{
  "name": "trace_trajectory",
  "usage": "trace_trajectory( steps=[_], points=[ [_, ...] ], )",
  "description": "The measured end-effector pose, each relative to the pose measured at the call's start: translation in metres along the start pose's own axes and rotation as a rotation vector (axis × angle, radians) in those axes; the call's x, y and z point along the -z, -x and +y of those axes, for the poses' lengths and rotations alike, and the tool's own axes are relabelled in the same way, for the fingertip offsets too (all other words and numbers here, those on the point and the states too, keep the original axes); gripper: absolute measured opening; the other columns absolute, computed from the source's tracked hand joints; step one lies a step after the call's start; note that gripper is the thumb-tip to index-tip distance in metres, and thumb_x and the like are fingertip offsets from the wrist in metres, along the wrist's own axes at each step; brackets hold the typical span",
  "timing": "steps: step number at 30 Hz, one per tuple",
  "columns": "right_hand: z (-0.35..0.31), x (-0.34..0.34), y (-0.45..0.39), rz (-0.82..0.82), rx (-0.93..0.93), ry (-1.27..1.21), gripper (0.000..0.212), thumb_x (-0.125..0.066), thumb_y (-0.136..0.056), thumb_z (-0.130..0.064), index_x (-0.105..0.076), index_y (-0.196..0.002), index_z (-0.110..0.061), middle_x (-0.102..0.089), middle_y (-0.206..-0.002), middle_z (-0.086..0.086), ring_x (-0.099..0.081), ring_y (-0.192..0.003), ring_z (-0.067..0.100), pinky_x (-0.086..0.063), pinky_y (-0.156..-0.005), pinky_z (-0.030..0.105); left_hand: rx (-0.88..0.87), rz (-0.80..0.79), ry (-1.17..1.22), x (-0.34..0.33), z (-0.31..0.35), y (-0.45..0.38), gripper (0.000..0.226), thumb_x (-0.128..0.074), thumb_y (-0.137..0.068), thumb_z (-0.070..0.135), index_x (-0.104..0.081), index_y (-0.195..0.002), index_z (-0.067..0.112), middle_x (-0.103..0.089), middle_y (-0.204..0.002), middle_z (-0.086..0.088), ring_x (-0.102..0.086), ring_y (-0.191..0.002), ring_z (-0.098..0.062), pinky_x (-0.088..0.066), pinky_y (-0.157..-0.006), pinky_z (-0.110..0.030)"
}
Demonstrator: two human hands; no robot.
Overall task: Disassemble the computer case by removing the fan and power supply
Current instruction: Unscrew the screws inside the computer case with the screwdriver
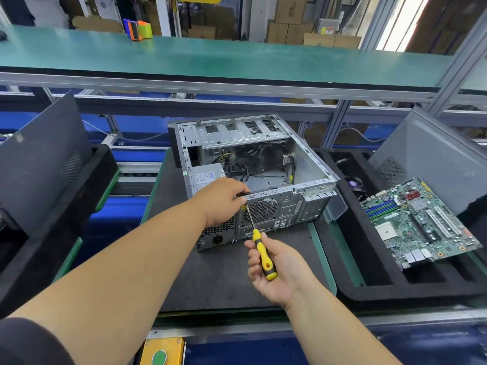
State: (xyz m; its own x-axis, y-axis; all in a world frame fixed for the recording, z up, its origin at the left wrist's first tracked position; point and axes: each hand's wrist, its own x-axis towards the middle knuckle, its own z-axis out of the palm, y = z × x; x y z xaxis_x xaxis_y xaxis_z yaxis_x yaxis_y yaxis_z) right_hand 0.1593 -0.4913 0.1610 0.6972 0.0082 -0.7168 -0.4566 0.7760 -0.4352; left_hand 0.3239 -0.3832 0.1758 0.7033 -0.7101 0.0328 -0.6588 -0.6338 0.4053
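Observation:
An open grey computer case lies on its side on a dark mat, its rear panel facing me. The power supply sits in the case's near left corner, with loose cables beside it. The round fan grille shows on the rear panel. My left hand grips the top edge of the rear panel, just above the grille. My right hand holds a yellow-and-black screwdriver, its tip set against the rear panel at the grille's upper left corner.
A green motherboard lies in a black foam tray to the right, with a grey side panel leaning behind it. Another dark panel leans on the left. A green shelf runs overhead at the back. A yellow button box sits at the near edge.

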Motion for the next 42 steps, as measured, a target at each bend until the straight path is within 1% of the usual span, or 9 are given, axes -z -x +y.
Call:
trace_trajectory(
  steps=[12,17,23,27,29,31,34,36,42],
  points=[
    [0.007,-0.007,-0.005,0.151,0.165,0.14,0.036,-0.054,-0.101,-0.03,-0.068,-0.086,-0.001,-0.048,-0.054,-0.001,-0.029,-0.035,0.005,-0.024,-0.033,0.018,0.0,0.006,0.012,0.0,0.001,0.001,0.025,-0.048,-0.1,0.027,-0.061,-0.12,0.022,-0.059,-0.116,0.001,-0.046,-0.11,-0.017,-0.041,-0.096,-0.035],
    [0.008,-0.006,-0.011,0.33,0.409,0.62,0.035,-0.047,-0.103,-0.032,-0.063,-0.082,-0.009,-0.046,-0.062,0.001,-0.031,-0.036,0.007,-0.026,-0.038,0.021,0.004,0.008,0.016,0.0,0.001,0.001,0.026,-0.048,-0.1,0.028,-0.061,-0.122,0.022,-0.059,-0.117,0.001,-0.047,-0.111,-0.016,-0.041,-0.096,-0.035],
    [-0.001,-0.004,0.002,0.608,0.721,1.575,0.029,-0.036,-0.105,-0.039,-0.047,-0.091,-0.015,-0.056,-0.086,0.0,-0.054,-0.073,0.02,-0.03,-0.055,0.032,0.005,0.013,0.012,0.0,0.002,0.001,0.028,-0.048,-0.101,0.028,-0.061,-0.124,0.022,-0.059,-0.118,0.001,-0.047,-0.112,-0.017,-0.04,-0.095,-0.034],
    [0.006,-0.014,0.002,0.766,0.78,1.905,0.03,-0.031,-0.106,-0.039,-0.046,-0.115,-0.015,-0.055,-0.112,0.001,-0.065,-0.096,0.019,-0.038,-0.062,0.027,0.003,0.014,0.008,0.0,0.002,0.002,0.027,-0.047,-0.101,0.027,-0.062,-0.123,0.021,-0.06,-0.117,0.001,-0.048,-0.111,-0.018,-0.041,-0.094,-0.034],
    [0.005,-0.012,0.001,0.713,0.772,1.856,0.028,-0.033,-0.106,-0.039,-0.048,-0.11,-0.015,-0.056,-0.107,0.002,-0.064,-0.091,0.02,-0.037,-0.062,0.027,0.002,0.016,0.007,0.001,0.002,0.002,0.027,-0.047,-0.101,0.028,-0.062,-0.123,0.022,-0.06,-0.117,0.001,-0.048,-0.111,-0.017,-0.041,-0.093,-0.034],
    [0.001,-0.007,-0.001,0.533,0.708,1.579,0.025,-0.04,-0.104,-0.037,-0.048,-0.092,-0.017,-0.056,-0.088,0.002,-0.056,-0.071,0.02,-0.034,-0.058,0.028,0.003,0.012,0.006,0.001,0.002,0.002,0.028,-0.047,-0.101,0.028,-0.061,-0.124,0.022,-0.06,-0.118,0.002,-0.048,-0.112,-0.017,-0.041,-0.094,-0.034],
    [-0.004,-0.006,-0.003,0.168,0.329,0.667,0.029,-0.05,-0.101,-0.03,-0.053,-0.08,-0.011,-0.053,-0.063,0.005,-0.039,-0.042,0.013,-0.032,-0.045,0.023,0.002,0.007,0.008,0.001,0.001,0.002,0.029,-0.047,-0.101,0.029,-0.061,-0.125,0.022,-0.06,-0.119,0.001,-0.047,-0.112,-0.017,-0.041,-0.096,-0.034],
    [-0.007,-0.004,-0.002,-0.008,0.079,0.195,0.034,-0.054,-0.098,-0.029,-0.056,-0.074,-0.005,-0.05,-0.06,0.008,-0.032,-0.038,0.011,-0.028,-0.038,0.02,0.001,0.007,0.01,0.001,0.001,0.002,0.029,-0.047,-0.101,0.029,-0.061,-0.126,0.022,-0.06,-0.12,0.001,-0.047,-0.113,-0.017,-0.041,-0.097,-0.035],
    [-0.003,-0.002,-0.003,-0.206,-0.073,-0.066,0.039,-0.052,-0.098,-0.036,-0.056,-0.075,-0.005,-0.05,-0.063,0.007,-0.03,-0.033,0.007,-0.027,-0.031,0.018,-0.002,0.009,0.018,0.001,0.0,0.002,0.027,-0.047,-0.101,0.028,-0.061,-0.123,0.023,-0.059,-0.115,0.003,-0.047,-0.109,-0.016,-0.04,-0.093,-0.033]
  ],
)
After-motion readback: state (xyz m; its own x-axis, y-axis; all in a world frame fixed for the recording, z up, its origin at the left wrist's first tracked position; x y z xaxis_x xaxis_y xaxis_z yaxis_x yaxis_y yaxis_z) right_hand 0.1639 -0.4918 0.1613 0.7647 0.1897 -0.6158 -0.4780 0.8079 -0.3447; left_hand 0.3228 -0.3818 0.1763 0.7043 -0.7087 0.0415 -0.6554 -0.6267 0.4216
